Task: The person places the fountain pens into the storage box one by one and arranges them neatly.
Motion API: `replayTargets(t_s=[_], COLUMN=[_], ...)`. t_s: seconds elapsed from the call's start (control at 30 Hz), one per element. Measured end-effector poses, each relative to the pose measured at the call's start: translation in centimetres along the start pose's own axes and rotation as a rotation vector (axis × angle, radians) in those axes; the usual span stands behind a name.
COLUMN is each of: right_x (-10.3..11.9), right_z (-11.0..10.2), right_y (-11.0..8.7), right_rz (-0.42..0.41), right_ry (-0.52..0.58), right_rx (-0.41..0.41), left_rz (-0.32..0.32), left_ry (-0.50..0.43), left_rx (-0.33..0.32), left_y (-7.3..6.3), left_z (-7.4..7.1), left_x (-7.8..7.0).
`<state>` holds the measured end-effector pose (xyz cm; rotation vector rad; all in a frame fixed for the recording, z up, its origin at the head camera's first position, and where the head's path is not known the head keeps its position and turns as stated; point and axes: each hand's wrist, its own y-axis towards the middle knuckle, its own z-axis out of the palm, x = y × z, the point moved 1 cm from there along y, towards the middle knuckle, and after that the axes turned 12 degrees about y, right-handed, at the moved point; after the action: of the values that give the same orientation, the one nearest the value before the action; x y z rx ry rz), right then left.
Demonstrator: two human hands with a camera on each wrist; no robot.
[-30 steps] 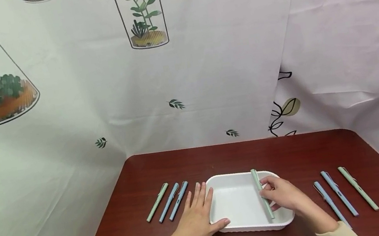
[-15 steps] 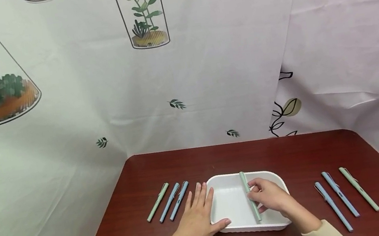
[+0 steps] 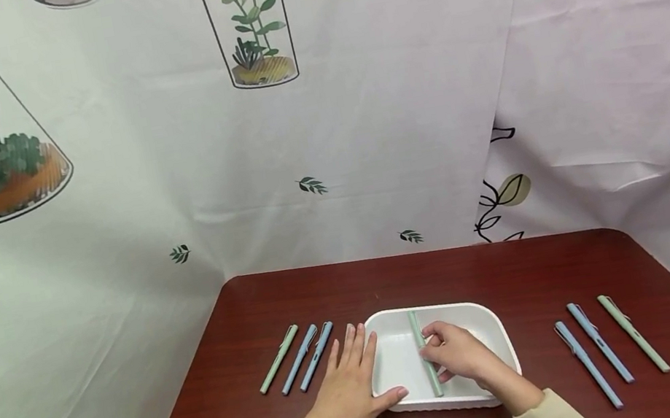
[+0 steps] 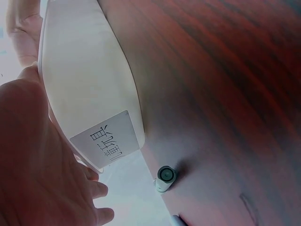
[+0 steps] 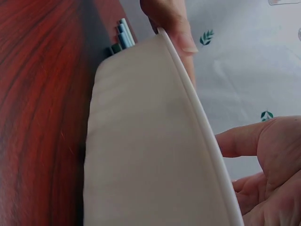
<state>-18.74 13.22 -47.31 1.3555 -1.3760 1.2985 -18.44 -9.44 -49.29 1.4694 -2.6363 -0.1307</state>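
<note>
In the head view, my right hand (image 3: 462,354) pinches a light green pen (image 3: 434,379) between thumb and fingers, over the inside of a white plastic tray (image 3: 394,365). The pen stretches from the far rim toward the near rim. My left hand (image 3: 353,387) lies with straight, spread fingers along the tray's left side, its thumb over the near rim. From the left wrist, the tray's outer wall (image 4: 89,70) shows a label with characters, close beside the left hand (image 4: 37,160). The right wrist view has the right hand (image 5: 277,165) behind the tray's wall (image 5: 136,132), which hides the pen.
Left of the tray, a green pen (image 3: 279,359) and two blue pens (image 3: 299,359) lie side by side on the dark red table (image 3: 296,297). Two blue pens (image 3: 589,365) and a green pen (image 3: 634,334) lie to the right. A patterned cloth (image 3: 361,123) hangs behind the table.
My right hand has moved left across the tray with the green pen, from near its right side to about the middle. The left hand and the tray have stayed in place.
</note>
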Motion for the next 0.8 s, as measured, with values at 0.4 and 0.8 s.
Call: replayTargets(t_s=[0.4,0.8], right_x=[-0.7,-0.8], right_z=[2.1,3.6], right_y=[0.8,1.5], right_rz=[0.005,0.031], right_ry=[0.01,0.047], right_rx=[0.037,0.077], left_rz=[0.008,0.018], left_ry=[-0.004,0.002], left_rx=[-0.011,-0.031], left_y=[0.0,-0.1], left_z=[0.1,0.3], left_x=[0.1,0.1])
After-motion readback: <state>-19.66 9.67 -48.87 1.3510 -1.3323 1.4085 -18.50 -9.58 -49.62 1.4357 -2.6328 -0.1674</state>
